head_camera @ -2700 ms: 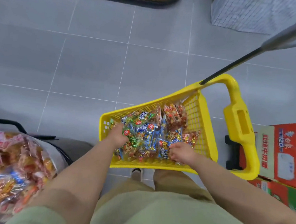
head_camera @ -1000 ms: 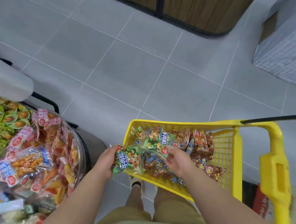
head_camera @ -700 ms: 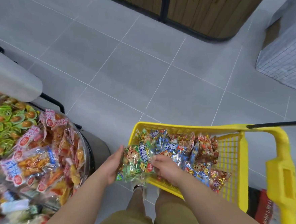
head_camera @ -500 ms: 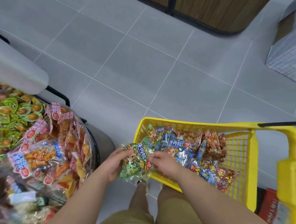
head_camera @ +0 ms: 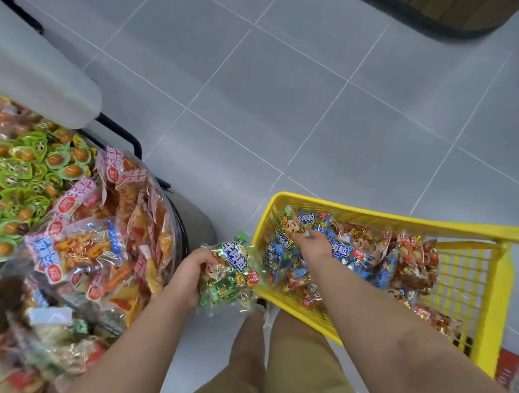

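The left hand [head_camera: 186, 278] grips a green transparent bag of wrapped sweets [head_camera: 231, 274], fingers curled round its left edge. The bag is outside the yellow plastic mesh basket [head_camera: 373, 216], just left of its rim. The right hand [head_camera: 313, 246] reaches among the blue and red sweet bags [head_camera: 355, 255] inside the basket; whether it pinches one cannot be told. Judgement: one bag is out and many are left. The round display tub of snack packs [head_camera: 101, 246], left of the grip, is the likely destination.

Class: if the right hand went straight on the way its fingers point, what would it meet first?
The right hand would likely meet the snack packets in the far-left corner of the yellow basket; depth is unclear.
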Demonstrator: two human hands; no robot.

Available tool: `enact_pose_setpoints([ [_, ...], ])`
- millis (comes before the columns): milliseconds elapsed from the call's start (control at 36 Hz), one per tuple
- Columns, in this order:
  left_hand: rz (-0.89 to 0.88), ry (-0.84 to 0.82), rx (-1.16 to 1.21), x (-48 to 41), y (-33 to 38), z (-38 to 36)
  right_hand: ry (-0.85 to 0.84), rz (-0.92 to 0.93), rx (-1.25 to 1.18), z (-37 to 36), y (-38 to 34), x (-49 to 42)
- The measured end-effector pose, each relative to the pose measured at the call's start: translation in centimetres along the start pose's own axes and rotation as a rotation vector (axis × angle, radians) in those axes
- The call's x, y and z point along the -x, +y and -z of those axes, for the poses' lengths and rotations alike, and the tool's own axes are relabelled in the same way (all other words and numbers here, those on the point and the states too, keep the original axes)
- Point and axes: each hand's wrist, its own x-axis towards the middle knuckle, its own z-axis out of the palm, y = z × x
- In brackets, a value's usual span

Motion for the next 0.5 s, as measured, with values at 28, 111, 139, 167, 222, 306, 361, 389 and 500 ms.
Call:
enact_pose_setpoints([
  [28,0.011,0.004,0.011,0.0,-0.1,0.3,0.001,-0.012,0.029,-0.1,-0.1,-0.3],
  [111,0.056,-0.006,0.04,0.0,-0.5,0.9,0.01,-0.012,0.12,-0.2,-0.3,-0.6],
  [139,0.067,0.0,0.041,0.0,-0.6,1.0,0.024,-0.008,0.119,-0.3,-0.3,-0.5],
  [167,0.069,0.013,0.036,-0.1,-0.8,1.2,0.041,-0.005,0.096,-0.3,-0.3,-0.4],
  [222,0.062,0.041,0.023,0.0,-1.0,1.4,0.08,0.009,0.038,-0.3,-0.2,0.1],
  [306,0.049,0.018,0.031,0.3,-0.9,1.5,0.132,0.061,-0.031,0.3,0.2,1.3],
  [361,0.018,-0.044,0.025,0.5,-0.7,1.5,0.158,0.117,-0.069,1.1,0.5,2.3],
  [389,-0.006,-0.083,0.018,0.8,-0.5,1.4,0.164,0.142,-0.105,1.6,0.5,2.9],
  [500,-0.098,-0.247,-0.033,2.2,0.7,0.6,0.214,0.237,-0.271,4.1,0.0,6.3],
])
